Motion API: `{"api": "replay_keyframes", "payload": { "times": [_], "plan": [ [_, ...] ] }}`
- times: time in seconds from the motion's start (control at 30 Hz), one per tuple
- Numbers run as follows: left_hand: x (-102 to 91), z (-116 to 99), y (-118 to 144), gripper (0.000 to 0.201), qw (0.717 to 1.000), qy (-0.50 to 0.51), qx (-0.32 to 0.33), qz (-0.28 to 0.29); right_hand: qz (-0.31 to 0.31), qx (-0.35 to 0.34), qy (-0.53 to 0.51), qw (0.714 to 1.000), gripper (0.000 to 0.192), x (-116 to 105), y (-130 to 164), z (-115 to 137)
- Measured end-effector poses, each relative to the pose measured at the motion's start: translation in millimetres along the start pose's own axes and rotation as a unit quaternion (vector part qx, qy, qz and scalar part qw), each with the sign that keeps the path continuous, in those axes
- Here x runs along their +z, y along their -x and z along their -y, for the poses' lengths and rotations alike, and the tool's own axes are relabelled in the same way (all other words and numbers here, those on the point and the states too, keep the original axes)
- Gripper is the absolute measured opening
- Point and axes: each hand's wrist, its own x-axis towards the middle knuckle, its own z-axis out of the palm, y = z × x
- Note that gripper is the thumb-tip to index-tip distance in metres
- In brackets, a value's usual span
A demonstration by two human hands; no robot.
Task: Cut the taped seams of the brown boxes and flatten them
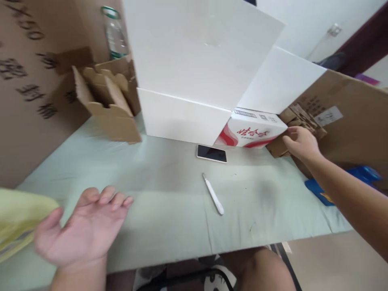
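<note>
My left hand (87, 230) is palm up over the left part of the table, fingers loosely curled and apart, holding nothing. A yellow-green bag or cloth (21, 218) lies right beside its thumb. On the far right my right hand (301, 143) reaches to the corner of a white and red printed box (251, 131), near folded brown cardboard pieces (298, 119). Its thumb and forefinger are apart; the other fingers are partly hidden, and whether it touches the box or the cardboard is unclear. A white pen-like craft knife (214, 196) and a phone (211, 153) lie mid-table.
Large white boxes (188, 117) stand along the back. An open brown cardboard holder (117, 121) and a clear bottle (115, 36) are at back left. A blue packet (321, 192) lies under my right forearm. A pale green cloth (163, 226) covers the table.
</note>
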Motion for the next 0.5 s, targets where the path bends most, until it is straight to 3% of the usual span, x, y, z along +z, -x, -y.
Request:
{"api": "replay_keyframes", "payload": {
  "times": [0.03,0.17,0.2,0.27,0.3,0.33,0.4,0.5],
  "plan": [
    [2.4,-5.3,2.3,0.05,0.999,0.011,0.051,-0.005,0.021,-0.044,-0.013,0.999,0.028,8.7,10.4,28.1],
    [0.3,-23.1,3.6,0.041,0.993,-0.013,0.023,0.111,0.13,-0.245,-0.078,0.958,0.023,70.2,67.8,153.1],
    [-2.4,-25.9,2.1,0.04,0.992,-0.008,0.022,0.121,0.157,-0.303,-0.096,0.935,0.024,88.6,84.7,186.3],
    [-7.8,-29.4,-2.2,0.042,0.99,0.006,0.033,0.139,0.213,-0.452,-0.143,0.854,0.029,123.8,117.1,252.4],
    [-9.9,-30.3,-4.7,0.042,0.988,0.013,0.039,0.149,0.225,-0.489,-0.151,0.829,0.031,139.5,131.0,284.1],
    [-11.3,-30.9,-7.2,0.042,0.986,0.019,0.043,0.16,0.227,-0.51,-0.15,0.816,0.032,153.6,142.4,313.9],
    [-12.2,-31.9,-11.7,0.041,0.982,0.03,0.044,0.182,0.206,-0.518,-0.129,0.82,0.036,176.2,156.7,364.5],
    [-10.2,-34.1,-15.3,0.039,0.979,0.032,0.041,0.197,0.198,-0.489,-0.084,0.846,0.029,196.2,158.7,408.0]
  ]
}}
